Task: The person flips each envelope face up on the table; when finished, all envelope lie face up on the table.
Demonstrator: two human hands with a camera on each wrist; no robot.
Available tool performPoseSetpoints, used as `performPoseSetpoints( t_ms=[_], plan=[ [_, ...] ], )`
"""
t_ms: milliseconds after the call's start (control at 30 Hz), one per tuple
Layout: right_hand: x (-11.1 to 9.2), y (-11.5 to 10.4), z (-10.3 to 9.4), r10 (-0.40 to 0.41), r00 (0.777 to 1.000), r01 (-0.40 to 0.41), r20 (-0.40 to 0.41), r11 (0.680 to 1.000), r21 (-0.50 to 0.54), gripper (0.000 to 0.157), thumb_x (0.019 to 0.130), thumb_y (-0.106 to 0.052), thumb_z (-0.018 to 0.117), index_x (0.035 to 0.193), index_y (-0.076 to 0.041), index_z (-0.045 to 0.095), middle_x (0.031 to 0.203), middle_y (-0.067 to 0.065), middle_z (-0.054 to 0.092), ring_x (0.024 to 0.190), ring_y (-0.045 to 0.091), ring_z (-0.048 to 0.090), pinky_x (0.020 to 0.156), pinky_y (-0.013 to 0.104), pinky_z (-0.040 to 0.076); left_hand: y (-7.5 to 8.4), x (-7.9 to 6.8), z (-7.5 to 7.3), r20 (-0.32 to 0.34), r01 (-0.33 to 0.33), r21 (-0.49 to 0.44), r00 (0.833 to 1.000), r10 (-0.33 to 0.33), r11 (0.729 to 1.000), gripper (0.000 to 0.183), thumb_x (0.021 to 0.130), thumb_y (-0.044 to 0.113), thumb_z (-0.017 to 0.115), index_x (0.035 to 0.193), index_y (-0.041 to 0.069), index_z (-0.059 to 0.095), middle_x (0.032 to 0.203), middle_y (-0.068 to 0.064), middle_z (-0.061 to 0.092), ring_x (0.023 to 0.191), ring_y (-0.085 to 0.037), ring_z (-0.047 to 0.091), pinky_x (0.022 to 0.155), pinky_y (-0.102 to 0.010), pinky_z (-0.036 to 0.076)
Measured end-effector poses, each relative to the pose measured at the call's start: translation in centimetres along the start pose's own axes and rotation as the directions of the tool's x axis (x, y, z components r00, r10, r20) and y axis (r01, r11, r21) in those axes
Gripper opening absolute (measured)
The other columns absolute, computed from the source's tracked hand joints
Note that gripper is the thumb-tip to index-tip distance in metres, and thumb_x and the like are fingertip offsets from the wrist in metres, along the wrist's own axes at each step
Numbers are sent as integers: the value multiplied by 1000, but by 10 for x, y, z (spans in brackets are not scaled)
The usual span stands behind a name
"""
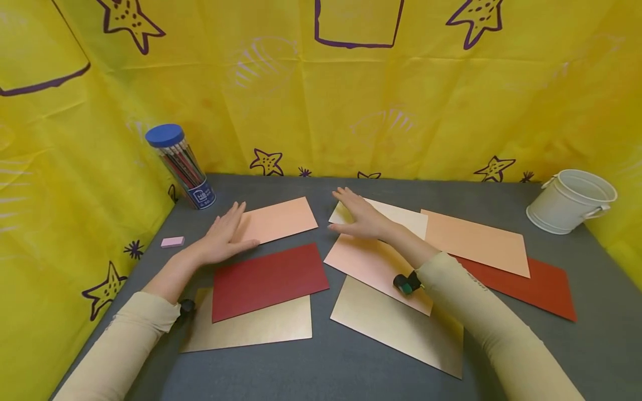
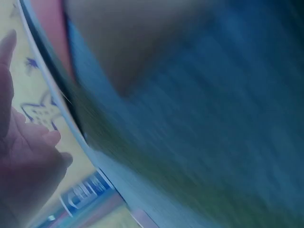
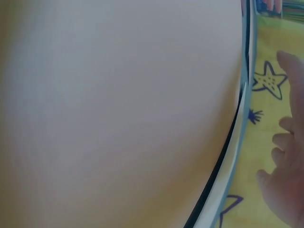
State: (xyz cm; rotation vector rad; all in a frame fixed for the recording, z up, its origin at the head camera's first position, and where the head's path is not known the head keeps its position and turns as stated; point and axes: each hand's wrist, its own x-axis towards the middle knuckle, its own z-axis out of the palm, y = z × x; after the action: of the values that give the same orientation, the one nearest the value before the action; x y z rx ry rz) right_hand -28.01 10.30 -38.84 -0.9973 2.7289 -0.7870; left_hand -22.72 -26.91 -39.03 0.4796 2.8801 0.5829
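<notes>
My left hand (image 1: 218, 238) has its fingers stretched forward and the thumb spread. It overlaps the left end of a peach sheet (image 1: 283, 218) in the head view. Below it, a dark red sheet (image 1: 271, 281) lies partly over a gold sheet (image 1: 261, 324). The right hand (image 1: 362, 220), fingers extended and thumb apart, is over a cream sheet (image 1: 403, 216) and the upper edge of a pink sheet (image 1: 373, 260). Another gold sheet (image 1: 391, 320) lies under the pink one. Nothing shows in either palm in the wrist views, where the left hand (image 2: 28, 156) and right hand (image 3: 287, 161) appear partly.
A blue-lidded tube of pencils (image 1: 185, 167) stands at the back left, with a pink eraser (image 1: 173, 241) in front. Toward the right, a peach sheet (image 1: 478, 243) overlaps a red sheet (image 1: 549, 287). A white bucket (image 1: 557, 206) stands at the back right before the yellow cloth (image 1: 331, 111).
</notes>
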Motion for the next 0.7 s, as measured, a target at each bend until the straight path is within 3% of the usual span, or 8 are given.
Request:
performPoseSetpoints(
  t_ms=[200,333,700],
  plan=[
    [19,-7,9,-104,991,107,85,994,-29,87,91,-44,66,153,-1,24,160,18,16,148,35,4,117,51,7,-26,-9,-8,32,-21,18,999,20,1000,115,82,61,68,154,-3,4,159,-27,6,146,-42,5,112,-64,5],
    [29,-11,13,-95,986,101,135,994,-39,87,91,-46,66,155,-5,23,161,14,18,149,29,3,117,51,6,-35,-12,-8,50,-50,10,998,49,999,118,78,59,73,155,-2,7,158,-28,7,145,-44,7,112,-63,10],
    [47,-14,21,-62,970,83,237,993,-79,85,92,-49,63,156,-11,21,161,6,19,149,22,4,118,45,7,-44,-16,-9,95,-10,18,995,8,1000,110,78,65,69,155,3,20,159,-24,12,145,-43,11,112,-62,14]
  ],
)
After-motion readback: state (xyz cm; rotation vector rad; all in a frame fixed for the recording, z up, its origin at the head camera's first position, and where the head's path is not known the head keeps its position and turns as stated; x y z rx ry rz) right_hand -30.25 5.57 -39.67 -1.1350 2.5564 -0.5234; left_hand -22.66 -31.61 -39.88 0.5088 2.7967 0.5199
